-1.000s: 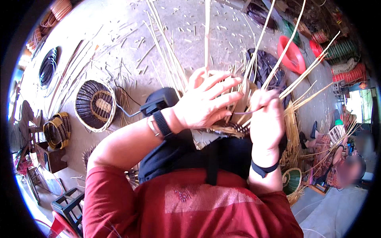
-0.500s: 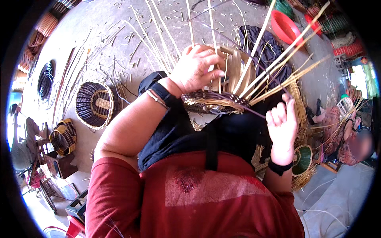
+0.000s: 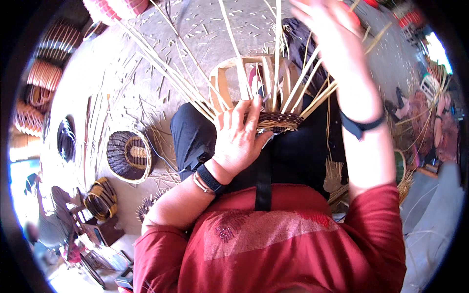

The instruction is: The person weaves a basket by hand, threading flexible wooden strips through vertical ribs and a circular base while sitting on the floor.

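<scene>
On my lap rests a half-woven basket with a dark woven rim and long pale cane stakes fanning upward. My left hand grips the basket's left side, fingers laid against the weave and the stakes. A dark watch band and a thin bracelet circle that wrist. Raised high above the stakes, my right hand is blurred, its fingers spread, and I see nothing in it. A dark band sits on its wrist. A pale wooden frame shows behind the stakes.
An oval dark-and-tan basket lies on the floor at left, a smaller banded one below it. Stacked baskets line the left edge. Cane scraps litter the floor. Another person sits at the right among cane bundles.
My left hand slid from the top of the weave down to the basket's left side. My right hand rose from the lower right to high above the stakes.
</scene>
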Demonstrator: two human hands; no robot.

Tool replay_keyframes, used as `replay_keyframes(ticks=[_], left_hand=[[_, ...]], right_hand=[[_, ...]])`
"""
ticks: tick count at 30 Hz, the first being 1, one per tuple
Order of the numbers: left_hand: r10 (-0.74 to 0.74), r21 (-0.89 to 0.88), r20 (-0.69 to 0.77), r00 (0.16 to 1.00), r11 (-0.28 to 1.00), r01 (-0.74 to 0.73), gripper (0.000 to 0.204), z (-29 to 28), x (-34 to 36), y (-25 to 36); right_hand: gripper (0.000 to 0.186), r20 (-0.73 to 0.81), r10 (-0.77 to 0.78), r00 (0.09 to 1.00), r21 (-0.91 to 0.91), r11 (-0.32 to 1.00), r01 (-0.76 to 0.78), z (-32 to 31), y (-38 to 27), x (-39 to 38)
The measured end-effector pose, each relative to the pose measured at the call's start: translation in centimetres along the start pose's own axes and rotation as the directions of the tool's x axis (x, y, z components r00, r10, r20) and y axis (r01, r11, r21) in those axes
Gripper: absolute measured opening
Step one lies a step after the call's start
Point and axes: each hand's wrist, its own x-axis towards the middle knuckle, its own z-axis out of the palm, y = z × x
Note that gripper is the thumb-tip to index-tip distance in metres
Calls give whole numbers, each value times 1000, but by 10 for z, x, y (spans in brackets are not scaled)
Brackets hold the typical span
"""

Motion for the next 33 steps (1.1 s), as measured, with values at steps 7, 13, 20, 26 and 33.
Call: replay_keyframes(ticks=[7,13,20,26,33], left_hand=[[23,58,49,999,998,-25,76,2,6,-8],[39,101,-6,999,994,-38,62,2,6,-15],[297,161,-113,948,947,-278,62,6,15,2],[246,235,99,964,936,-262,74,18,14,25],[232,307,160,959,912,-272,76,15,29,19]], right_hand=[[21,112,239,965,-676,730,-103,48,1,14],[42,75,327,942,-396,877,-273,10,-61,-76],[29,-209,768,605,409,631,-660,-92,-20,-183],[35,-325,361,874,274,921,-279,-76,32,-60],[10,-383,93,919,-654,675,-341,-14,85,-35]])
